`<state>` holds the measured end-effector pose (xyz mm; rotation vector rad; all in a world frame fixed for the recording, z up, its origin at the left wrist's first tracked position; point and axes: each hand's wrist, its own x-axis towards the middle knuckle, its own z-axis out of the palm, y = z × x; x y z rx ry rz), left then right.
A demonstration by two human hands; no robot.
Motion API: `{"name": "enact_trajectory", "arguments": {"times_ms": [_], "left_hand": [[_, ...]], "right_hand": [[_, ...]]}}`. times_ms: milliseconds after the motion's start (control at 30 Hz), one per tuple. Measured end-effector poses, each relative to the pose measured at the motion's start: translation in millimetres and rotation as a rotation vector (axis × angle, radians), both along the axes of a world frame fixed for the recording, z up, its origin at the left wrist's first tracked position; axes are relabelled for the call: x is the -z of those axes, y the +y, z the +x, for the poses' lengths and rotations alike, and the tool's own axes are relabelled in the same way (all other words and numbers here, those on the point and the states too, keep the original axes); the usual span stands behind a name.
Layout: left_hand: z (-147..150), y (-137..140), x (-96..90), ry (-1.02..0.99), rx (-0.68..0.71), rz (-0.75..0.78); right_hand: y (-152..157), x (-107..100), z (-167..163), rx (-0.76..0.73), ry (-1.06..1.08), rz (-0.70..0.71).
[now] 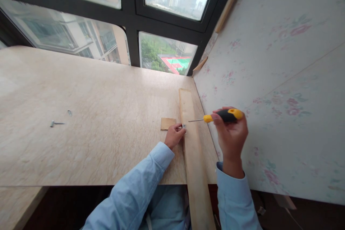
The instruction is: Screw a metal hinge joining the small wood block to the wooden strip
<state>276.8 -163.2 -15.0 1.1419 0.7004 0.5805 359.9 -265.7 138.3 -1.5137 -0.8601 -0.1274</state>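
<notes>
My right hand [231,133] grips a yellow and black screwdriver [228,115] by its handle. The thin metal shaft points left, and its tip hangs over a long wooden board [192,143]. At the board's left edge, my left hand [175,134] pinches a small metal piece [183,126], too small to make out fully. Just behind those fingers lies a thin, square brown piece [167,123] with a small dark hole near a corner. The board runs from the sill over its front edge toward me.
A screw-like metal fitting [55,124] and a small metal piece [69,113] lie to the left on the marble-patterned sill [113,140]. A flowered wall [283,115] rises close on the right. Dark-framed windows [129,14] stand behind.
</notes>
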Motion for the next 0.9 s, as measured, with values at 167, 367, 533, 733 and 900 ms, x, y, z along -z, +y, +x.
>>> {"name": "enact_trajectory", "arguments": {"times_ms": [167,367,533,733,900], "left_hand": [[-1,0,-1.3,-0.003,-0.002,-0.007],[0,-1,-0.9,-0.014,0.003,-0.028],[1,0,0.0,-0.032,0.010,-0.036],[0,-1,-3.1,-0.042,0.018,-0.041],[-1,-1,-3.5,-0.043,0.025,-0.043]], "right_hand": [[-6,-9,21,0.164,-0.116,0.026],[11,25,65,0.131,-0.196,-0.809],[21,66,74,0.087,-0.133,-1.179],[23,87,74,0.100,-0.106,-1.333],[29,94,72,0.073,-0.113,-1.409]]}}
